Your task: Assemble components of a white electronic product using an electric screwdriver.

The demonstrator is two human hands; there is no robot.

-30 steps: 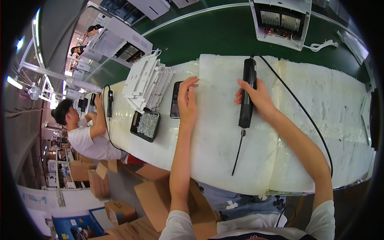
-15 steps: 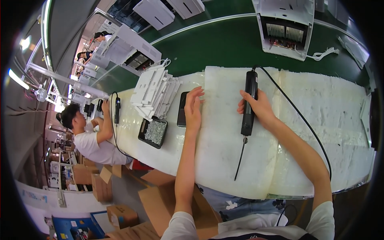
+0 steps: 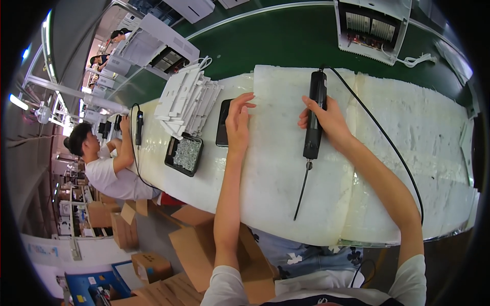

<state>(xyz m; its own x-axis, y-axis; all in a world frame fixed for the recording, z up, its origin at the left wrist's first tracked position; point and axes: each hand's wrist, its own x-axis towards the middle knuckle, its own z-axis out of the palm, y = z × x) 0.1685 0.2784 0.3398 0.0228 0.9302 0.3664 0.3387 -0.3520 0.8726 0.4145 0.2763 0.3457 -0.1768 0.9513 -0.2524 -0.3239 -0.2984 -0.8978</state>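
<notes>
My right hand [image 3: 326, 121] is wrapped round the black body of an electric screwdriver [image 3: 315, 115]. Its long thin bit points toward me over the pale padded work surface, and a black cable runs from its far end round to the right. My left hand [image 3: 240, 122] is open, fingers loosely bent with nothing in them. Just left of it lies a black phone [image 3: 222, 123], partly behind the hand. Farther left are a stack of white plastic panels [image 3: 186, 99] and a black tray [image 3: 193, 171] filled with small silvery screws.
A white appliance housing with its inside exposed [image 3: 371, 33] stands on the green surface beyond, with a coiled white cord [image 3: 416, 62] beside it. At left, a co-worker [image 3: 109, 166] sits near another electric screwdriver [image 3: 139, 127]. Cardboard boxes [image 3: 194, 250] stand below the table edge.
The view has shifted, so the table and its contents sit slightly higher and farther left. My right hand keeps its hold on the screwdriver; my left hand stays empty beside the phone.
</notes>
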